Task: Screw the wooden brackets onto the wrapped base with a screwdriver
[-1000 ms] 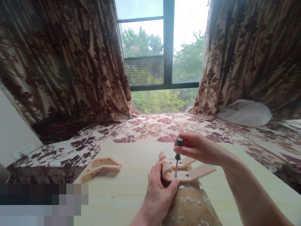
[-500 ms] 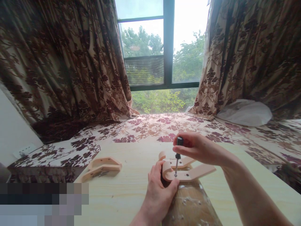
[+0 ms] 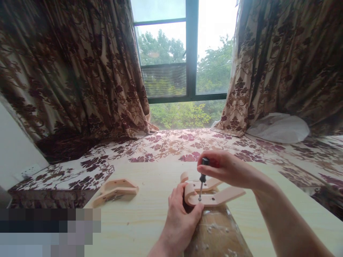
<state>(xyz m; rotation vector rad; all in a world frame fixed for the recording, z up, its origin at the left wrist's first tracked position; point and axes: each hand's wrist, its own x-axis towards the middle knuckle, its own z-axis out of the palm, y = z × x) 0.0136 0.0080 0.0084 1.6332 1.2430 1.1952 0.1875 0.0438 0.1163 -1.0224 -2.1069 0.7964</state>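
My right hand (image 3: 230, 169) grips the black handle of a screwdriver (image 3: 205, 165), held nearly upright. Its tip meets a screw hole in a pale wooden hook (image 3: 225, 197), near the curled end. A second dark hole or screw head shows further right on that hook. My left hand (image 3: 180, 216) closes round the curled end, thumb pressed at the near edge. Behind lies another wooden hook (image 3: 200, 185), partly hidden by the first. Both rest at the far end of a worn brown board (image 3: 218, 230).
Two more wooden hooks (image 3: 122, 191) lie on the left of the pale wooden tabletop (image 3: 144, 214), with small screws (image 3: 115, 197) by them. Beyond are a flower-patterned cloth (image 3: 166, 144), curtains and a window. A white translucent bag (image 3: 278, 127) sits at the right.
The screwdriver handle sits very slightly lower, and the right fingers have shifted a little with it. My left hand and the hooks stay nearly still.
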